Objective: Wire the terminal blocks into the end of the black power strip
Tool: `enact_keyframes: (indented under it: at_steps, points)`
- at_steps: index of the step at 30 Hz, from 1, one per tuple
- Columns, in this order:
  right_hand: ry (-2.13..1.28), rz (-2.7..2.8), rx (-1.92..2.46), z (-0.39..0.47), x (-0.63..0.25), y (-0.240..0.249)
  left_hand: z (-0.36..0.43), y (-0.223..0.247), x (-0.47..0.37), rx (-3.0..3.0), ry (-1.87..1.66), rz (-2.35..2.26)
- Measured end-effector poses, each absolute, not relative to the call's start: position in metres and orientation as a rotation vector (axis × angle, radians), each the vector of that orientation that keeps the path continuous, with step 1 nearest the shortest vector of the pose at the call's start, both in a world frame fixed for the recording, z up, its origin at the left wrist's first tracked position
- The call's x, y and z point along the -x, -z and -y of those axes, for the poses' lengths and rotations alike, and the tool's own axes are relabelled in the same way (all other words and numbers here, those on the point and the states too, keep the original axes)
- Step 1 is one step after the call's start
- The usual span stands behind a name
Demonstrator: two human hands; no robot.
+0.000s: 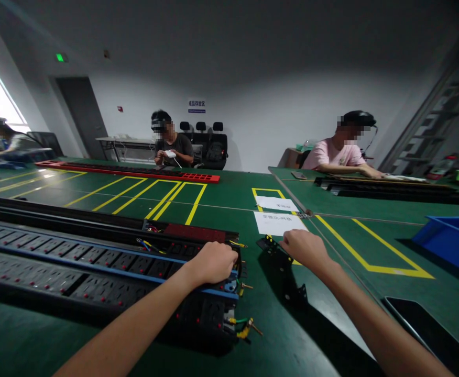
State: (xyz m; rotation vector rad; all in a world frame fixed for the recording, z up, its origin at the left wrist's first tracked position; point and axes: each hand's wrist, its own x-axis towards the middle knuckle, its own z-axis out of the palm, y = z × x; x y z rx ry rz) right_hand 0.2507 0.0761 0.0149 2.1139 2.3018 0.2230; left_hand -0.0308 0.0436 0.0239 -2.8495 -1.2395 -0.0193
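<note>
My left hand (216, 262) is closed over the near end of a long black power strip (96, 259) with blue edges and rows of sockets. Its fingertips are hidden behind the strip's end. Yellow-and-green wires with brass-coloured screws (249, 327) stick out of the strip ends. To the right, my right hand (306, 247) has its fingers curled at a small black metal bracket (271, 245) with yellow dots; the exact grip is partly hidden. Another black bracket (296, 298) lies on the green table just nearer to me.
White paper labels (279, 223) lie beyond my right hand. A phone (429, 335) is at the near right, with a blue bin (453, 243) behind it. Across the table lies a red rail (198, 178). Several people sit around the tables, and black rails (371, 188) lie at the far right.
</note>
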Motion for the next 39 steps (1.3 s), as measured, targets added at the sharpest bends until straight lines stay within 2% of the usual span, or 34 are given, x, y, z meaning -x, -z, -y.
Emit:
enact_keyframes:
  at_steps: [3,10,15,21,26,29,34,39]
  points:
    - [-0.211,-2.440,-2.030,-0.065,-0.230,-0.026,-0.044,-0.024,0.031,2.851,0.027,1.236]
    - [0.229,-3.030,-1.696,-0.035,-0.178,-0.029,-0.046,-0.020,0.030,2.811,0.008,1.274]
    - [0.396,-3.190,-1.383,-0.036,-0.177,-0.026,-0.046,-0.021,0.029,2.806,-0.014,1.312]
    - [0.268,-3.012,-1.583,-0.044,-0.191,-0.026,-0.046,-0.025,0.030,2.852,0.015,1.256]
    - [0.435,-3.042,-1.567,-0.044,-0.190,-0.022,-0.046,-0.027,0.029,2.836,0.042,1.350]
    - [0.424,-3.067,-1.462,-0.044,-0.186,-0.019,-0.046,-0.026,0.029,2.815,0.050,1.394]
    - [0.376,-2.992,-1.534,-0.048,-0.189,-0.018,-0.048,-0.024,0.032,2.858,0.106,1.372]
    - [0.516,-2.935,-1.586,-0.059,-0.212,-0.021,-0.051,-0.024,0.033,2.922,0.134,1.313]
